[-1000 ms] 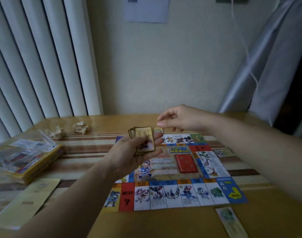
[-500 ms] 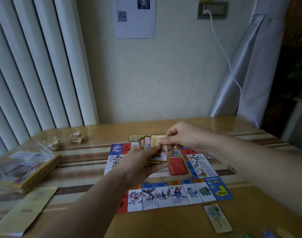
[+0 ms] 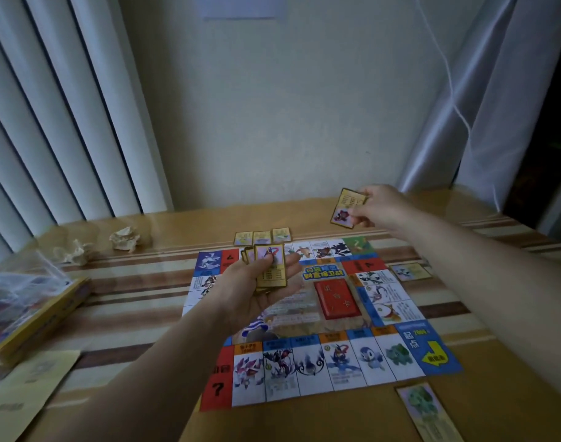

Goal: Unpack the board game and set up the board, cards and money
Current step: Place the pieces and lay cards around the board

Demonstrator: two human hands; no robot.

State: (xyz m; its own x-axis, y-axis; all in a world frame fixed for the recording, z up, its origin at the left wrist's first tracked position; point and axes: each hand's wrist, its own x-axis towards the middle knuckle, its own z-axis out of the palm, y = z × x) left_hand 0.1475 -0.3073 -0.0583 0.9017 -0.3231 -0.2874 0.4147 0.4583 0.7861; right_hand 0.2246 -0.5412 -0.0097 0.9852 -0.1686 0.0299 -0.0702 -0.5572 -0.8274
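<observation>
Left hand (image 3: 256, 293) curled palm-up; right hand (image 3: 381, 207) apparently pinching.

Black "?" on red corner square (image 3: 217, 389) of board (image 3: 373, 358); other print unreadable.

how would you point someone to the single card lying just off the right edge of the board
Find the game board on the striped table, then follow its right edge toward the far end. Just outside that edge one small gold-bordered card lies flat. It lies alone, unlike the row of three cards beyond the far edge, and no hand holds it.
</observation>
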